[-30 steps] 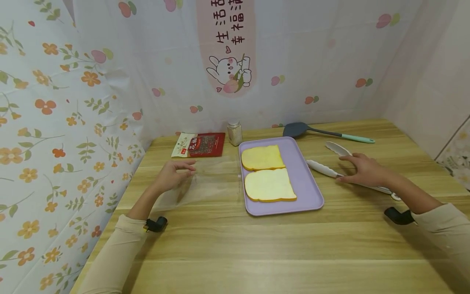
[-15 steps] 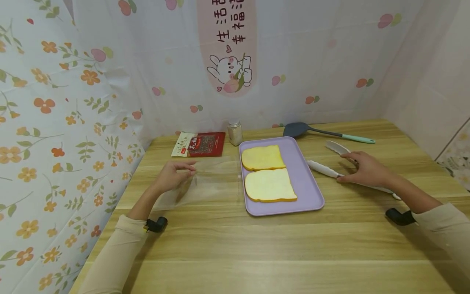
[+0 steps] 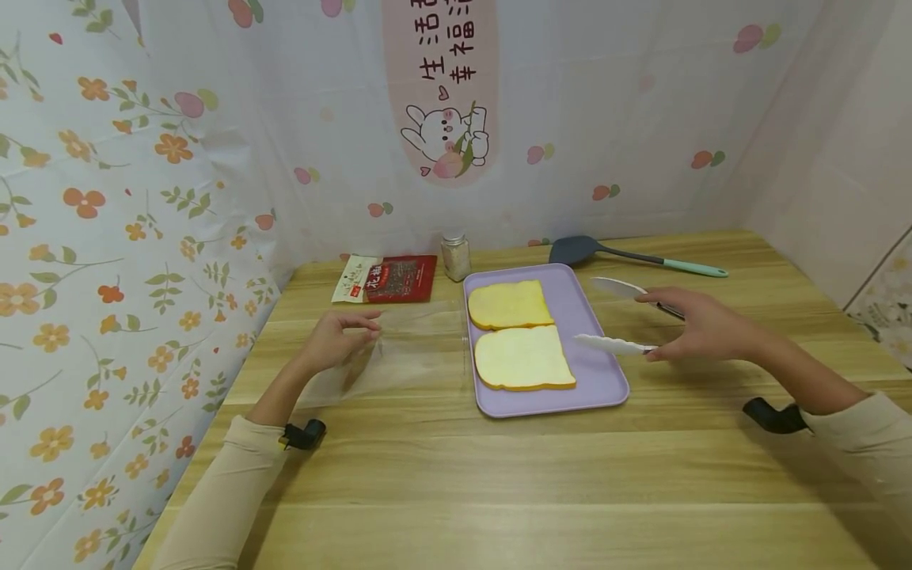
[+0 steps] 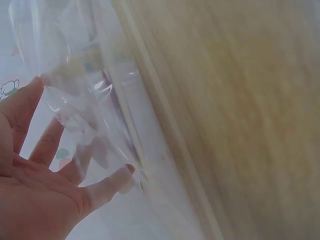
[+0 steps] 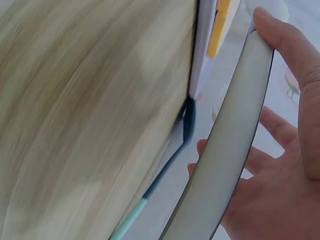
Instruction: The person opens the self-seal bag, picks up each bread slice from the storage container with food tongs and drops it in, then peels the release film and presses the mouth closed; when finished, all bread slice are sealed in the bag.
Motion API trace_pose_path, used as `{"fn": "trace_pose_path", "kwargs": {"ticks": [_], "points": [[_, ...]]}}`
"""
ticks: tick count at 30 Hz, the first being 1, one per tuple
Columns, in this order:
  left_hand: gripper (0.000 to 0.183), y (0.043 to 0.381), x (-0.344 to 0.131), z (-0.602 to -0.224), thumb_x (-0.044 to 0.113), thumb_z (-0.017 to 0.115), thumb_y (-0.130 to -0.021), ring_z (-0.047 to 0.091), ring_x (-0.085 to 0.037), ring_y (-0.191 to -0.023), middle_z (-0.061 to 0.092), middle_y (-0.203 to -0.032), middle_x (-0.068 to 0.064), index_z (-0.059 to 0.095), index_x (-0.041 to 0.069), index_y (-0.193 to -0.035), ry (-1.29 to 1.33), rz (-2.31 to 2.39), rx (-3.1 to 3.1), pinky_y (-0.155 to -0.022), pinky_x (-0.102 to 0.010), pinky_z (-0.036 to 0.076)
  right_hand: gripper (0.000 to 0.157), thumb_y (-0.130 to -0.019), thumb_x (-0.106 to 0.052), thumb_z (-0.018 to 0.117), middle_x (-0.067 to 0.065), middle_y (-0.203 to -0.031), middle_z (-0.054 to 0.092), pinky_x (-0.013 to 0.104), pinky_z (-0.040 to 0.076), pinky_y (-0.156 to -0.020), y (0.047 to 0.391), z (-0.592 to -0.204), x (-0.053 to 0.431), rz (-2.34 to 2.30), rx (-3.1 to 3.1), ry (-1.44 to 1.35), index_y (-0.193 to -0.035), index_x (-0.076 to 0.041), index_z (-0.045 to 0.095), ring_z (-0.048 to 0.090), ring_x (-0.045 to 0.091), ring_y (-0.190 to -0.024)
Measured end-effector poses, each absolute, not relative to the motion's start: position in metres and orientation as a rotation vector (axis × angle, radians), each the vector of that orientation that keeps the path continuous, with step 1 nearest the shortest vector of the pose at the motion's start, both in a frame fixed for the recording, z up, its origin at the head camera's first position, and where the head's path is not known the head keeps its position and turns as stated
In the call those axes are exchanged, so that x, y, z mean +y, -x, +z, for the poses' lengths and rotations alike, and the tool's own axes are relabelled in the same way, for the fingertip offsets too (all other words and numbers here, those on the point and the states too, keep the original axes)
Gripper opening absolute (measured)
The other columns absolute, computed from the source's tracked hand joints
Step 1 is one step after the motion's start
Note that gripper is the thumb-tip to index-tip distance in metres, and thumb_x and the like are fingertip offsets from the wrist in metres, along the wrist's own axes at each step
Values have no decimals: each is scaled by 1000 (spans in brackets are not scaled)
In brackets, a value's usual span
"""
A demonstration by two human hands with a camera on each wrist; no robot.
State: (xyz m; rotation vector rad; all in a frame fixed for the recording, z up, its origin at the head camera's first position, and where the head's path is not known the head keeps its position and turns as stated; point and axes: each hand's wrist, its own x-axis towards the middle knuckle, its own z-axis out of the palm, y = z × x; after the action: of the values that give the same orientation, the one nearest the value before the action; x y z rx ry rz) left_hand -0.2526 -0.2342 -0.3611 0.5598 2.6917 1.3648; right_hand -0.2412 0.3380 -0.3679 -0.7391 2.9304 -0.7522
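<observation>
White-headed metal tongs had just left the wooden table. Half a second earlier they lay beside the purple tray; now the right hand had raised them and swung them inward, so that the nearer head reached over the tray's rim and the other hovered just outside it. To my eye that shifted the work from picking up the tool to bringing it to the bread. Neither slice had been touched: the nearer slice of orange-crusted bread and the farther, yellower slice lay flat on the tray between the two hands, towards the left one.

The right hand gripped the tongs with the thumb along one arm and the fingers at the other, loosely enough to leave the heads widely spread with nothing between them. The left hand had not shifted; thumb and forefinger, nearly together, seemed to pinch the edge of what looked like a clear plastic bag, the remaining fingers loosely spread. Beyond that hand sat a red Sichuan-pepper packet and a glass seasoning jar; beyond the right hand lay a dark, mint-handled spatula.
</observation>
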Motion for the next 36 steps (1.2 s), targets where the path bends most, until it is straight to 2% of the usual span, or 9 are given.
{"fn": "trace_pose_path", "kwargs": {"ticks": [6, 13, 16, 22, 25, 32, 34, 36], "points": [[20, 248, -232, -356, 0, 65, -94, 46, -45, -132, 54, -135, -30, 69, -15, -107, -576, 1387, 2673, -84, -16, 47, 92, -66, -44, 92, 23, -146, 45, 69, 35, -100, 238, -370, 325, -773, 2867, 829, -139, -4, 52, 40, 46, -133], [20, 249, -233, -356, 1, 66, -94, 46, -45, -132, 55, -134, -30, 69, -15, -106, -591, 1391, 2681, -84, -16, 48, 93, -66, -46, 91, 23, -147, 45, 70, 34, -100, 235, -372, 313, -765, 2799, 910, -139, -4, 52, 40, 47, -134], [19, 248, -232, -355, 0, 65, -94, 47, -44, -132, 55, -134, -30, 69, -15, -106, -579, 1391, 2683, -87, -21, 49, 93, -66, -47, 91, 22, -147, 46, 69, 35, -101, 235, -374, 310, -764, 2781, 918, -139, -4, 52, 40, 46, -134], [19, 248, -231, -355, -2, 64, -94, 47, -43, -132, 56, -134, -29, 69, -15, -106, -572, 1368, 2696, -98, -46, 47, 93, -65, -49, 91, 20, -148, 46, 65, 37, -102, 235, -376, 307, -756, 2774, 965, -138, -5, 54, 42, 45, -134], [19, 250, -231, -356, -2, 64, -94, 47, -44, -132, 55, -134, -30, 69, -15, -107, -569, 1366, 2698, -99, -52, 45, 94, -64, -52, 90, 18, -147, 47, 65, 37, -101, 233, -376, 306, -735, 2768, 982, -138, -6, 54, 43, 44, -133], [19, 247, -229, -354, -2, 64, -94, 45, -44, -133, 55, -134, -30, 69, -15, -106, -560, 1371, 2697, -103, -55, 41, 95, -64, -54, 90, 17, -147, 48, 65, 37, -101, 233, -378, 305, -681, 2780, 977, -139, -8, 54, 44, 43, -132], [18, 247, -229, -354, -2, 64, -94, 45, -44, -133, 55, -134, -30, 69, -15, -106, -563, 1364, 2702, -102, -52, 43, 94, -64, -53, 90, 19, -146, 48, 65, 37, -101, 234, -378, 305, -678, 2785, 973, -139, -7, 55, 45, 43, -132], [18, 247, -229, -355, -2, 64, -94, 45, -44, -133, 56, -134, -29, 69, -15, -106, -565, 1352, 2706, -99, -45, 47, 95, -63, -54, 90, 18, -145, 49, 65, 38, -101, 235, -378, 305, -673, 2782, 974, -138, -8, 55, 45, 43, -131]]}}
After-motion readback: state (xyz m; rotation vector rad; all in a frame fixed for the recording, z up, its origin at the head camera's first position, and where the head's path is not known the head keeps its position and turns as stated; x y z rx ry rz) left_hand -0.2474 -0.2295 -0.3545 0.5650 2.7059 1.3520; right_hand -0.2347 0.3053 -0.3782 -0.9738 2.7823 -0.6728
